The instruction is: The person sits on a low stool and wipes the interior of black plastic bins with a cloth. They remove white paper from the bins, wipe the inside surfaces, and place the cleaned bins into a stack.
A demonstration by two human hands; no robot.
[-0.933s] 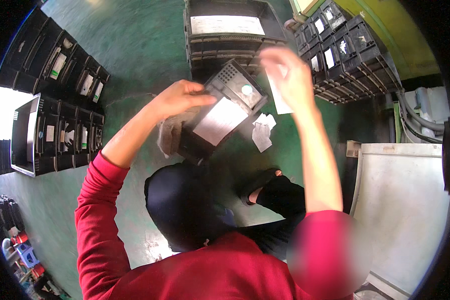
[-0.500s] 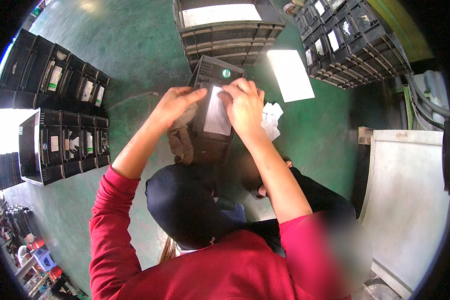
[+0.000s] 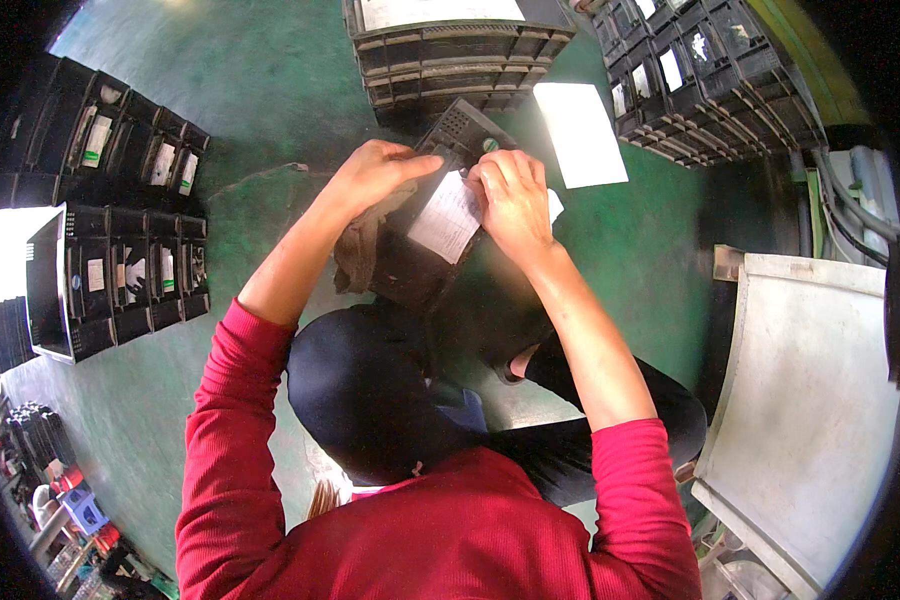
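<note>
A black plastic crate [image 3: 410, 268] stands tilted at an angle in front of my knees, with a white paper label [image 3: 444, 220] lying slanted against its side. With fingers and thumb pinched together, my right hand [image 3: 513, 205] holds the label's upper right edge. My left hand [image 3: 378, 182] is at the crate's upper left edge, its thumb reaching over the crate and its fingers bent, partly hidden. Under that wrist hangs a grey-brown cloth [image 3: 358, 252]. Some white paper slips [image 3: 555, 207] show just behind my right hand.
Stacked black crates stand at the left [image 3: 120, 275], straight ahead [image 3: 460, 68] and at the far right [image 3: 715, 90]. A white sheet [image 3: 581, 135] lies on the green floor. A pale panel [image 3: 805, 385] stands at my right, and a blue stool-like thing [image 3: 85, 510] at the lower left.
The crate and its label have turned clockwise, the top leaning right. My right hand has moved right with the label's edge, and my left hand slightly right and up.
</note>
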